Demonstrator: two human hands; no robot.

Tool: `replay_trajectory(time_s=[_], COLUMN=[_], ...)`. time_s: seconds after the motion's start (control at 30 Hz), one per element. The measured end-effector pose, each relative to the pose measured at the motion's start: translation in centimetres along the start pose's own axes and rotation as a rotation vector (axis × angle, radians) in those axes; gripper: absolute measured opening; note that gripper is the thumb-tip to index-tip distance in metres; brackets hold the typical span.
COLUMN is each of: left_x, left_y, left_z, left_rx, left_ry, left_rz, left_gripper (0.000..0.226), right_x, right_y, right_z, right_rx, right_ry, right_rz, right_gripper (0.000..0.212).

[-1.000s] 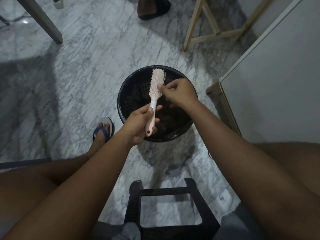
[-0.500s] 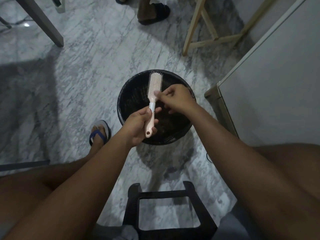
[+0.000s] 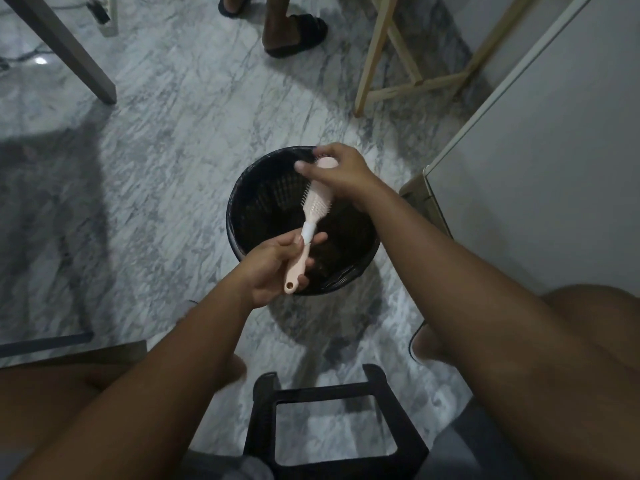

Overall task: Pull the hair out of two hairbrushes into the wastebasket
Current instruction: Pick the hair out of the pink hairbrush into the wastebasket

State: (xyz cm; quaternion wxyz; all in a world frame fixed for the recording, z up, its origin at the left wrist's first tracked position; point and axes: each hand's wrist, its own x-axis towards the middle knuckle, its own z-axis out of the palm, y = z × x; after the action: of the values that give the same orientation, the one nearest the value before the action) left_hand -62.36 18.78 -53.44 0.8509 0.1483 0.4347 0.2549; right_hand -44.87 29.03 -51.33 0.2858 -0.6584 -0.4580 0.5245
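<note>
Pink hairbrush [image 3: 317, 206] held by 2 hands over the black wastebasket [image 3: 266, 202].

The left hand [image 3: 277, 268] has its grip wrapped round the handle, thumb up by the white collar, and the handle's holed end pokes out below the fingers. The right hand [image 3: 341, 174] has its grip curled over the far tip of the brush head, thumb pointing left; whether it pinches any hair there cannot be told. The brush tilts up and to the right, bristles showing along its left edge, its head above the basket's open mouth. The wastebasket stands on the grey marble floor [image 3: 173, 150]. A black stool [image 3: 332, 393] sits at the bottom, a white cabinet [image 3: 519, 168] on the right, a wooden frame [image 3: 375, 53] beyond it, and another person's sandalled foot [image 3: 294, 29] at the top.
</note>
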Motion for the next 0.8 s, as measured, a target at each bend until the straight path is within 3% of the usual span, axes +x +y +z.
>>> replay_trajectory(time_s=[0.07,0.17,0.27,0.4,0.47,0.57,0.8], left_x=[-0.4,-1.0,-1.1,-0.7,-0.5,-0.5,-0.5], left_y=[-0.2,-0.3,-0.1,-0.1,0.1,0.4,0.4], left_z=[0.0,-0.5,-0.8,-0.3,-0.1,0.0,0.4], left_rx=[-0.018,-0.068,-0.027,-0.033,-0.068,-0.05,-0.027], left_ry=[-0.047,-0.063,-0.021,0.089,0.151,0.181,0.207], left_rz=[-0.013,0.002,0.004,0.024,0.058,0.062,0.06], left_gripper=[0.036,0.038,0.036,0.036,0.035,0.034,0.03], right_x=[0.5,0.8,0.8,0.7,-0.3,-2.2,-2.9], right_y=[-0.9,-1.9,-1.0,1.0,1.9,2.9,2.0], right_z=[0.7,0.7,1.0,1.4,1.2,1.3,1.5], right_rx=[0.154,0.461,0.474,0.453,0.548,0.454,0.154], right_ry=[-0.058,-0.12,-0.102,0.1,-0.02,-0.186,0.088], right_rz=[0.009,0.176,0.245,0.248,0.203,0.099,0.038], right_gripper=[0.022,0.028,0.039,0.039,0.03,0.025,0.024])
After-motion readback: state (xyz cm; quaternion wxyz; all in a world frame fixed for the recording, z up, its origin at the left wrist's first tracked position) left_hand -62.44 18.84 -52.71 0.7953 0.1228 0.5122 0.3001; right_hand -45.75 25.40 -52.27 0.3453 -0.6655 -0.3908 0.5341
